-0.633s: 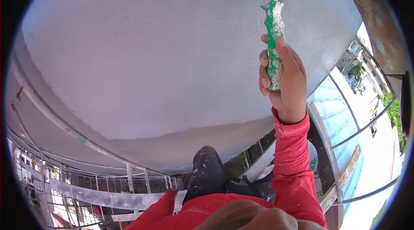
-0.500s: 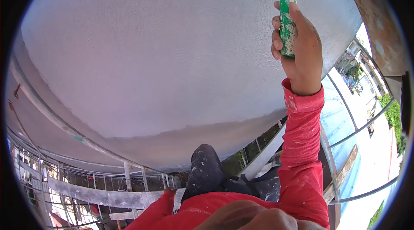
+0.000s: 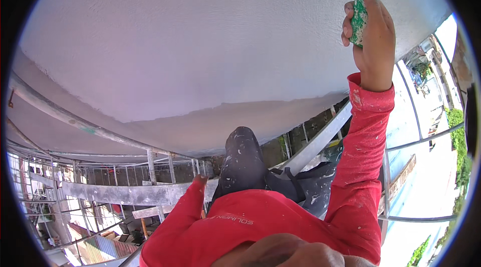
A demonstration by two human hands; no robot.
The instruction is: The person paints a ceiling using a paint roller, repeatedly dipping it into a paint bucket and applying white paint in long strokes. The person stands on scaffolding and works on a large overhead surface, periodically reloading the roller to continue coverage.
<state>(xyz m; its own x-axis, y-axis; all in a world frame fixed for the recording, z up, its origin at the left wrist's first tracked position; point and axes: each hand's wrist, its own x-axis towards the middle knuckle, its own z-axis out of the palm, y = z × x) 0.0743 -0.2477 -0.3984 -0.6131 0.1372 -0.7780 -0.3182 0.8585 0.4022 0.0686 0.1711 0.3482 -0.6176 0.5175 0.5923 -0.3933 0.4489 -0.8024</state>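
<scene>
My right hand (image 3: 378, 36) is raised at the upper right, its fingers wrapped round a green tool handle (image 3: 359, 16) crusted with white, dried material. The far end of the tool is cut off by the picture's top edge, so its kind does not show. Behind it spreads a large pale grey wall (image 3: 200, 41), with a fine-textured coat and an uneven lower border above a darker, browner strip (image 3: 195, 126). Only a small bit of my left hand (image 3: 201, 179) shows past its red sleeve, low beside my knee; its fingers are hidden.
A metal scaffold pipe (image 3: 75, 116) curves along the left side. Planks lie below, one at the lower left (image 3: 120, 193) and another right of my knee (image 3: 320, 139). Scaffold bars (image 3: 423, 140) cross the right side, with buildings and greenery far below.
My right hand with the green handle has shifted right and up in the picture. The wall's lower border sits higher in view, and more of my red shirt and leg shows.
</scene>
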